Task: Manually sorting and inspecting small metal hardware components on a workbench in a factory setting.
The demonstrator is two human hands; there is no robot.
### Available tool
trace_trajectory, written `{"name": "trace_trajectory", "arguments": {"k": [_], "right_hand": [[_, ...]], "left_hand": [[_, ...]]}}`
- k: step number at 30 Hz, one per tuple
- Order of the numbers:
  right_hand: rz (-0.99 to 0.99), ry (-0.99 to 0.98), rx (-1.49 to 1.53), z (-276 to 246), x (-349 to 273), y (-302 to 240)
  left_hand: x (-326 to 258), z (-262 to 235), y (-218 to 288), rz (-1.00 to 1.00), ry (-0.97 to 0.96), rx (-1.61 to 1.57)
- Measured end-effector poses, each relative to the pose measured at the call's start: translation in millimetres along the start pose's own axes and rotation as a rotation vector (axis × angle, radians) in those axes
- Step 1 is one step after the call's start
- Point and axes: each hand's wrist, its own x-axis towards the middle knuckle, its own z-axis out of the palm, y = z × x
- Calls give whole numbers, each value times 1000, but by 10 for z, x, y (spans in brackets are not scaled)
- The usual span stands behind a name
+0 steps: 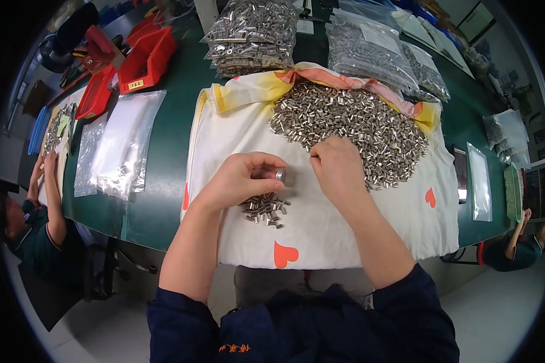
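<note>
A large heap of small silvery metal sleeves lies on a white cloth with red hearts and a yellow and pink edge. My left hand is closed, pinching a shiny round metal piece between thumb and fingertips. This piece looks larger than the loose sleeves. Below that hand sits a smaller pile of sleeves, partly covered by it. At the heap's near left edge, my right hand is closed with its fingers curled under. Whatever it holds, if anything, is hidden.
Clear bags of metal parts and further filled bags stand behind the cloth. Flat plastic bags and red bins are at the left. A dark device lies right. Co-workers sit on both sides.
</note>
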Motion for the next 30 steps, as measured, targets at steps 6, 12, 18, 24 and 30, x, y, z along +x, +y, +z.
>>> {"name": "trace_trajectory", "arguments": {"k": [6, 12, 18, 24, 30], "right_hand": [[-66, -13, 154, -86, 25, -122], [97, -111, 799, -70, -11, -250], [120, -157, 775, -104, -30, -283], [-154, 41, 434, -46, -72, -296], [54, -179, 777, -118, -14, -219]], "left_hand": [[16, -22, -37, 8, 19, -99], [32, -21, -31, 67, 37, -165], [34, -15, -56, 74, 57, -157], [40, 20, -80, 70, 104, -37], [23, -18, -31, 65, 67, -48]]}}
